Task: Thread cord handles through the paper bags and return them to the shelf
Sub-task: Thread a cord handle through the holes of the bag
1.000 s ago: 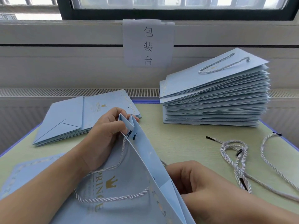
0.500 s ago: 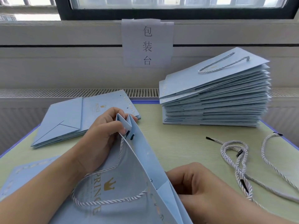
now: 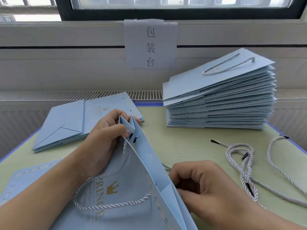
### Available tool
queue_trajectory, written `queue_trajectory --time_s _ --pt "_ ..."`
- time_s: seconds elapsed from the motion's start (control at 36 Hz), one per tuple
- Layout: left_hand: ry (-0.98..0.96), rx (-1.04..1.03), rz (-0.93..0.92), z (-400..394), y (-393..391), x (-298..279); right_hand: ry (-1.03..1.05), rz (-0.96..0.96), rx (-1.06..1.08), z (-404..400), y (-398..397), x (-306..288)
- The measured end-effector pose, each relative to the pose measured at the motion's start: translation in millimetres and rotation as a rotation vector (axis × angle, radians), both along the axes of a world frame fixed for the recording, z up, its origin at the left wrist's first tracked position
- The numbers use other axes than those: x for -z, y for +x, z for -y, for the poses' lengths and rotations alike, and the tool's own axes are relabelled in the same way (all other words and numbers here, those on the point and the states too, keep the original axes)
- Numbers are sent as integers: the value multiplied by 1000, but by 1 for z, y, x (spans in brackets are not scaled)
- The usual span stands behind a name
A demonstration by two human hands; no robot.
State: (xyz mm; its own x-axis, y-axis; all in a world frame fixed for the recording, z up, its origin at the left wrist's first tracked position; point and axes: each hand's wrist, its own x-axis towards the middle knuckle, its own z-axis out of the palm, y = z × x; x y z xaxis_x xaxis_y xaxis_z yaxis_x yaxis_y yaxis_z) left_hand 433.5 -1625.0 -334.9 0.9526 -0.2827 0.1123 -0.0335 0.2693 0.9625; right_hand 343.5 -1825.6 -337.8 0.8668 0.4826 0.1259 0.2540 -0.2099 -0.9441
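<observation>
Item: one pale-blue paper bag, printed PRINCE with a gold crown, held partly opened at front centre of the green table. Left hand pinches the far folded gusset end of the bag between thumb and fingers, just above two dark cord tips poking through the holes there. Right hand is at the near gusset, fingers curled against the bag's edge; whether it actually grips paper or cord cannot be told. One white twisted cord handle loops across the printed face, already fitted on that side. Surroundings: a low stack of flat bags at rear left (count unclear, without handles on top), lying behind the left hand; a tall stack of bags at rear right, its top bag carrying a cord handle; a further flat bag under the left forearm, partly hidden. Loose cords lie tangled to the right of the right hand, at least three dark tips showing. One paper sign with three characters hangs on the wall below the window.
</observation>
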Motion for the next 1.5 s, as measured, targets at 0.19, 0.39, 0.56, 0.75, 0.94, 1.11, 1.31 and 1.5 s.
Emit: queue_trajectory --time_s 0.19,0.39,0.56,0.75,0.94,1.11,1.31,1.5 --pt "5 13 7 1 -2 1 213 -277 -1 -11 -1 3" --pt "20 18 2 1 -1 2 290 -303 -94 3 -6 -10" --pt "72 14 15 2 0 7 53 -177 -95 1 -3 -2" --pt "90 24 4 4 0 11 -218 -130 -25 -3 1 -10" --pt "108 11 2 5 -1 12 -370 72 47 -8 -2 -2" --pt "127 0 23 6 -1 13 -384 298 153 -11 -6 8" --pt "99 11 9 6 -1 11 21 111 152 -9 -1 7" --pt "88 11 -3 6 1 9 -300 167 59 20 15 -7"
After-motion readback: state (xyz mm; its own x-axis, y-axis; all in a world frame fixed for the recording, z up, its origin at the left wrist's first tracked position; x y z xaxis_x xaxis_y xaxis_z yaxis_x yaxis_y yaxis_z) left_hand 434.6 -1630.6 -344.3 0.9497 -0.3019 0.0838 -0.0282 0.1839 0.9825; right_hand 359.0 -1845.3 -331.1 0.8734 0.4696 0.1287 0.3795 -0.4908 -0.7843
